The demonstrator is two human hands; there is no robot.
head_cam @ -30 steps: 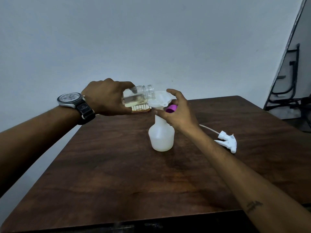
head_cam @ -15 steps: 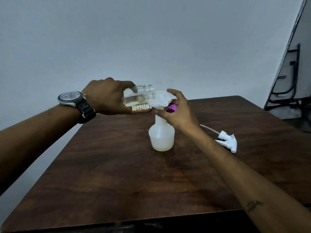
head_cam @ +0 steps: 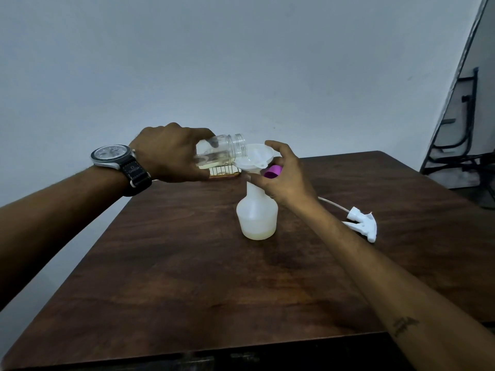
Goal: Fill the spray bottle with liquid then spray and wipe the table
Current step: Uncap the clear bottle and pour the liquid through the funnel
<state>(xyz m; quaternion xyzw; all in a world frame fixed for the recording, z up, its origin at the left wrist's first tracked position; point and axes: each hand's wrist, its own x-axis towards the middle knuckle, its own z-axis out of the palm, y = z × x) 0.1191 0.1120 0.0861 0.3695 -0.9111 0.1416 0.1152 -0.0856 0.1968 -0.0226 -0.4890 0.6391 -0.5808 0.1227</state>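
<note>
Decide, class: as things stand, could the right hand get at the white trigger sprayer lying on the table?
Probably yes. The trigger sprayer lies in the open, just beside the right forearm, nothing on it. But the right hand is steadying the funnel and must let go first.

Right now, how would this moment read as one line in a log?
step: filling | left hand: tipping jar into funnel | right hand: steadying funnel on bottle | sprayer: on table
</note>
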